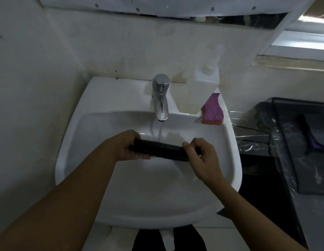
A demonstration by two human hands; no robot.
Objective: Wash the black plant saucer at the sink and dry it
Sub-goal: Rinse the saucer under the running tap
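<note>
1. The round black plastic plant saucer (160,150) is at the middle of the view, held edge-on above the bowl of the white ceramic sink (70,142), clear of the bottom.
2. The left hand (129,146) grips the saucer's 9 o'clock end, with the fingers curled round the rim. The right hand (201,156) pinches the 3 o'clock end, thumb on the near side and fingers bent behind.
3. At 12 o'clock from the saucer stands the chrome single-lever tap (160,98). It is running, and its thin stream of water (160,132) lands on the saucer's upper edge.
4. A pink rectangular sponge (213,110) leans on the sink ledge at 1 o'clock, beside a pale translucent pump bottle (203,87). Neither hand touches them.
5. At 3 o'clock, off the sink, sits a black wire-mesh tray (302,142) on a surface covered in clear film.
6. I judge this to be the rinsing step, with scrubbing and drying not yet done.
7. Risks from here:
   - The rim is wet and the right hand's hold is narrow, so turning the saucer under the stream could make it slip into the bowl.
   - With the saucer on edge, water striking it may bounce over the front lip at 6 o'clock onto the floor or clothes.
   - Freeing the right hand for the sponge would leave one wet hand carrying the saucer.
   - No cloth is in view, so drying may mean carrying a dripping saucer away.
</note>
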